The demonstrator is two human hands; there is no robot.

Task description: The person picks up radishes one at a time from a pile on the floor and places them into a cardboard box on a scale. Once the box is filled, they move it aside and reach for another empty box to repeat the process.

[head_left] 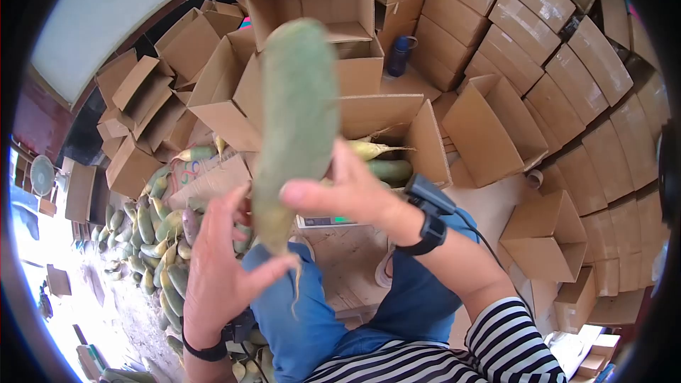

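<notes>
We are holding one radish [298,113] upright, left hand [216,273] and right hand [355,195] both gripping its lower half; a few are lying in the far box [429,145], a pile [149,230] lying unpacked at left.

- A long green radish [298,113], plump, with dull, dusty skin, blurred.
- It stands near upright in the air, rounded end up, thin root tail hanging below.

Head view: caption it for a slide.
Left hand and right hand hold a long pale-green radish upright before an open brown cardboard box.
</notes>
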